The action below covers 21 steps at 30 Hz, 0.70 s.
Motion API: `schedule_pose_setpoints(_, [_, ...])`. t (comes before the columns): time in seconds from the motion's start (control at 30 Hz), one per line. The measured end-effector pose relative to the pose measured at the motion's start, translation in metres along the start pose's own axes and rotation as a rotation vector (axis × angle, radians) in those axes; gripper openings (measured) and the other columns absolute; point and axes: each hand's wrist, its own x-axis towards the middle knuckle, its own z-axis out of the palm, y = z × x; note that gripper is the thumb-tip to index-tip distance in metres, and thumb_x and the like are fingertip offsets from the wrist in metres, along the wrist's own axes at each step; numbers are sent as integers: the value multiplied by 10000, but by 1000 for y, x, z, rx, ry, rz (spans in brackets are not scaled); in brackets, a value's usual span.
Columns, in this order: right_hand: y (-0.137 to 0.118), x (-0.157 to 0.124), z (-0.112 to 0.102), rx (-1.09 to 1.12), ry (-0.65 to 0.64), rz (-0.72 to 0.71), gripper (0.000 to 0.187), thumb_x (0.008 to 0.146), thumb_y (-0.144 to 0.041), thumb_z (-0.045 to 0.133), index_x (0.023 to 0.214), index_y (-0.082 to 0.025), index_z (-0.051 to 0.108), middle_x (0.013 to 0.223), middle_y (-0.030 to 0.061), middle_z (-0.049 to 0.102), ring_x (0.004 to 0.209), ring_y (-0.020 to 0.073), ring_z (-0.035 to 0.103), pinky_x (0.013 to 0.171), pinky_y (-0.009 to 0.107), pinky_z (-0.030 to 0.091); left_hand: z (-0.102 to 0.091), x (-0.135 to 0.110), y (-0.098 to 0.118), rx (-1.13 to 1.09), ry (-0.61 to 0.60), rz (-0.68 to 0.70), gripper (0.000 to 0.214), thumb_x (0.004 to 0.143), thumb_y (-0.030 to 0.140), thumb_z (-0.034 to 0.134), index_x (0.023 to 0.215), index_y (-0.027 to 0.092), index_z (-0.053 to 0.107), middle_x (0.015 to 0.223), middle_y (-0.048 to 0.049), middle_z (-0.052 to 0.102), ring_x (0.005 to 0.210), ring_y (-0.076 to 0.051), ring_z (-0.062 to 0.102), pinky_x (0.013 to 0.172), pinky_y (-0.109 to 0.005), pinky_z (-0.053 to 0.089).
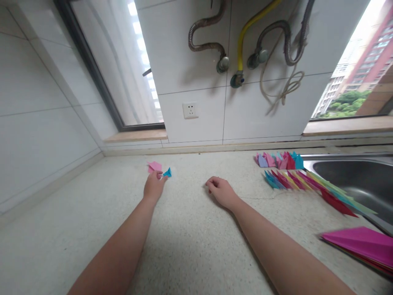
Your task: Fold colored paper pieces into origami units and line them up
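Note:
My left hand point(154, 185) reaches out over the speckled counter point(184, 246), its fingers pinched on a small blue folded paper piece point(167, 173). A pink folded paper piece point(154, 166) lies on the counter just beyond that hand. My right hand point(220, 191) rests on the counter to the right with its fingers curled under, and I see nothing in it.
A row of small folded paper pieces point(278, 160) and a fan of coloured paper sheets point(307, 182) lie at the right beside a steel sink point(362, 180). A stack of magenta paper point(364, 243) sits near the right edge. The wall behind has a socket point(190, 110) and hoses point(245, 45).

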Motion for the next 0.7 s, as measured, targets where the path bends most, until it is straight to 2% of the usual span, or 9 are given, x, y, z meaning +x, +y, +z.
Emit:
schedule_pose_setpoints(0.13, [0, 0, -1, -17, -9, -9, 228, 860, -300, 488, 737, -189, 644, 659, 1, 653, 617, 135, 540, 595, 253, 336, -3, 1, -2, -28, 5, -34, 292, 802, 379, 634, 1022, 189, 656, 950, -79, 698, 856, -232, 653, 772, -331, 465])
schedule_pose_setpoints(0.27, [1, 0, 0, -25, -15, -12, 232, 861, -301, 486, 744, -186, 651, 654, 5, 651, 608, 134, 540, 588, 253, 330, -3, 4, -3, -55, 21, -80, 315, 804, 420, 622, 1004, 183, 679, 949, -88, 719, 873, -240, 666, 770, -328, 470])
schedule_pose_setpoints(0.53, [1, 0, 2, -19, -14, -34, 235, 853, -297, 495, 759, -184, 679, 653, 18, 662, 597, 139, 540, 577, 257, 328, -6, 6, -1, -93, 58, -134, 300, 782, 443, 625, 874, 187, 752, 842, -91, 735, 810, -265, 667, 741, -361, 468])
schedule_pose_setpoints(0.7, [2, 2, 2, 67, 27, -8, 246, 859, -316, 491, 759, -177, 667, 643, 16, 657, 573, 132, 524, 575, 255, 349, -9, 3, 11, -167, 73, -76, 341, 821, 437, 582, 924, 151, 736, 829, -87, 719, 787, -233, 649, 720, -326, 476])
